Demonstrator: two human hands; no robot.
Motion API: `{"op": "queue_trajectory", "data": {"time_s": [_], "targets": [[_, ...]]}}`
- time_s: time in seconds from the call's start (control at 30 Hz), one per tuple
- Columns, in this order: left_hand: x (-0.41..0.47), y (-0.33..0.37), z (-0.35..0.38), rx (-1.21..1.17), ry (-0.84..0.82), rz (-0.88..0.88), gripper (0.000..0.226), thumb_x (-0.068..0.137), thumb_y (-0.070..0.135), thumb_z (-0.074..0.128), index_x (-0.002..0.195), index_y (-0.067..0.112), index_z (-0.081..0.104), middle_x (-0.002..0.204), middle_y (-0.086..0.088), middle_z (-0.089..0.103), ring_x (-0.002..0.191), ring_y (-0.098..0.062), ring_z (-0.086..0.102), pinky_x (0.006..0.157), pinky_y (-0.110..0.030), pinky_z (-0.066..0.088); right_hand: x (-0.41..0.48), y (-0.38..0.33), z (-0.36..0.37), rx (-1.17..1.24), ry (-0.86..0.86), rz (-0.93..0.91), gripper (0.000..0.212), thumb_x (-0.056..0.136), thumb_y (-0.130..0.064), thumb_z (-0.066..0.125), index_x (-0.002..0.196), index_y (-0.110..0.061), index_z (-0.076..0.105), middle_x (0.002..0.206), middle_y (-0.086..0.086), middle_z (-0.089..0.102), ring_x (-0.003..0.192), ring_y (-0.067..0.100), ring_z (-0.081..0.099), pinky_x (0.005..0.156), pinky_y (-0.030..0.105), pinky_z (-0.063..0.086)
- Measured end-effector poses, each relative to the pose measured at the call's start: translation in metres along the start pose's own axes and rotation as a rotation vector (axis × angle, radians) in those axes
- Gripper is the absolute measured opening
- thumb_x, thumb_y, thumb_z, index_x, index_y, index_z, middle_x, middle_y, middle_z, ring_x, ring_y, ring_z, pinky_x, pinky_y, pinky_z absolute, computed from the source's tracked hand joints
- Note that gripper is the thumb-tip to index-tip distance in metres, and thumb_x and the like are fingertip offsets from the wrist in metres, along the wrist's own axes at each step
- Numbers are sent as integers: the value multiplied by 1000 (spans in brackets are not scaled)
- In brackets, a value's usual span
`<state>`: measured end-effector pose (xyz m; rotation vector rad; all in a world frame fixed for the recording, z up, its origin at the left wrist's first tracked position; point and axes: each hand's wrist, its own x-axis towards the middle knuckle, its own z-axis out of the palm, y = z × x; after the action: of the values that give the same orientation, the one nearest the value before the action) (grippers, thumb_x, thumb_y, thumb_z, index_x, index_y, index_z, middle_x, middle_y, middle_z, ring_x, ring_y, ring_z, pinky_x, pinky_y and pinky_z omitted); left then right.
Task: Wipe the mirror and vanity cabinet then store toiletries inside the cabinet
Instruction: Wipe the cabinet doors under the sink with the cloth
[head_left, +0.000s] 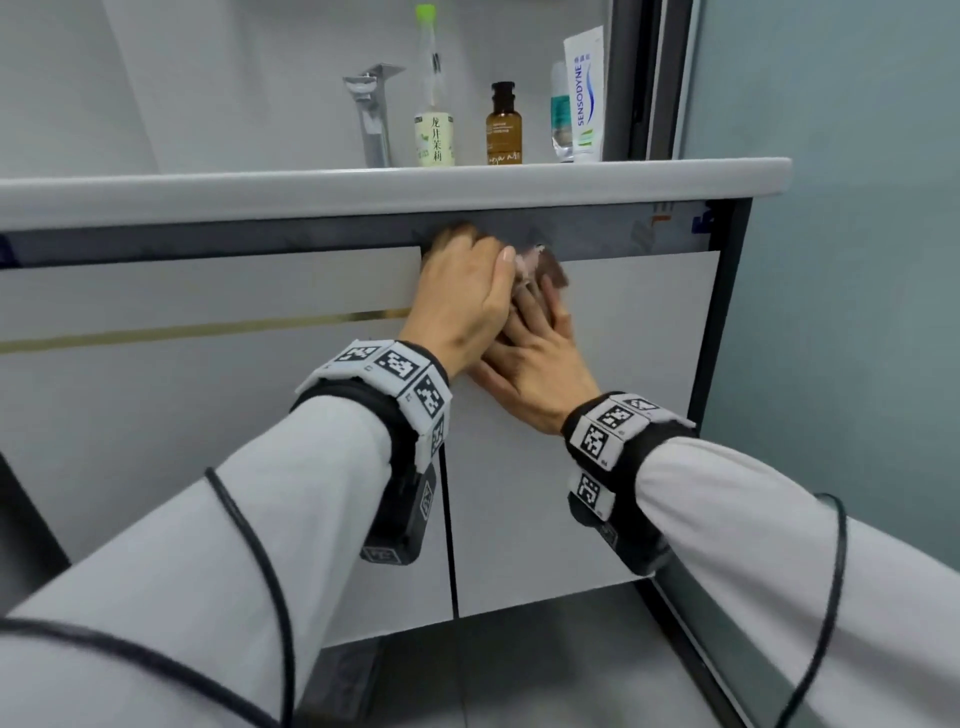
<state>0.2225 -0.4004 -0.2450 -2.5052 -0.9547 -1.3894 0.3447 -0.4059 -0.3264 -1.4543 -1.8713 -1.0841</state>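
I had both hands together at the top of the vanity cabinet (623, 364), where its two doors meet just under the surface (363, 192). The right hand (540, 374) lay flat on the right door, its straight fingers pressing a brownish cloth (550, 270) against the panel. The left hand (462, 301) overlapped those fingers, its own curled at the door's top edge. Blur kept me from telling whether it gripped the cloth or the edge. That was my worry: a tug there could swing a door open mid-wipe, or the bunched cloth could slip free and drop. The green-capped bottle (434, 104), amber bottle (504, 127) and toothpaste tube (584, 98) stood upright on the surface beside the faucet (371, 114). I judged a hard knock to the cabinet might topple them.
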Motion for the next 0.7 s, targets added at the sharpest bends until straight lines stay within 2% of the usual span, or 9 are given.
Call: {"op": "queue_trajectory", "data": {"time_s": [0.1, 0.2, 0.3, 0.4, 0.47, 0.53, 0.6, 0.7], "targets": [[0, 0, -1, -32, 5, -5, 40, 97, 23, 31, 86, -1, 61, 99, -23, 57, 101, -33, 49, 91, -38, 31, -19, -16, 12, -10, 37, 3, 44, 95, -45, 36, 134, -30, 50, 146, 5, 42, 139, 26, 19, 115, 47, 4], [-1, 0, -2, -37, -12, -12, 38, 99, 20, 32, 86, -2, 60, 99, -23, 57, 101, -33, 48, 91, -38, 31, -55, -22, 12, -26, -60, -162, 45, 93, -43, 41, 138, -35, 39, 146, 0, 42, 136, 25, 36, 115, 44, 4], [-2, -1, -2, -38, -16, 7, 38, 99, 21, 31, 90, 0, 61, 104, -21, 58, 105, -31, 48, 94, -37, 31, -24, -1, -3, -62, -104, -251, 43, 93, -42, 38, 131, -31, 52, 142, 4, 49, 136, 27, 34, 115, 42, 3], [1, -4, 0, -17, 7, 36, 38, 99, 22, 31, 93, 1, 62, 107, -21, 59, 107, -32, 49, 94, -38, 32, 7, 12, -9, -145, -35, -191, 43, 94, -39, 36, 124, -21, 60, 137, 10, 53, 137, 33, 27, 115, 44, 4], [0, -6, 2, 18, 25, 54, 38, 99, 22, 30, 95, 1, 62, 107, -21, 58, 107, -33, 49, 93, -39, 31, -2, -1, -4, -162, -4, -130, 40, 93, -37, 39, 120, -21, 64, 135, 10, 55, 135, 38, 35, 114, 48, 9], [-1, -7, 2, 27, 31, 84, 38, 98, 21, 30, 94, 1, 62, 106, -22, 58, 106, -34, 49, 92, -39, 31, -23, -18, 2, -136, 12, -56, 37, 92, -36, 43, 121, -25, 64, 136, 9, 54, 133, 41, 34, 113, 48, 10], [-1, -7, 3, 27, 30, 96, 39, 99, 21, 29, 96, 0, 62, 107, -23, 58, 107, -34, 49, 92, -39, 30, -35, -29, 0, -142, -6, -40, 37, 92, -37, 46, 124, -26, 60, 138, 8, 52, 133, 38, 28, 113, 49, 15], [0, -10, 4, 48, 33, 107, 39, 99, 21, 28, 100, 1, 61, 111, -22, 57, 110, -33, 48, 94, -38, 28, -30, -22, -12, -163, -76, -78, 36, 91, -36, 52, 124, -25, 61, 138, 10, 51, 133, 40, 37, 112, 52, 22]]}}
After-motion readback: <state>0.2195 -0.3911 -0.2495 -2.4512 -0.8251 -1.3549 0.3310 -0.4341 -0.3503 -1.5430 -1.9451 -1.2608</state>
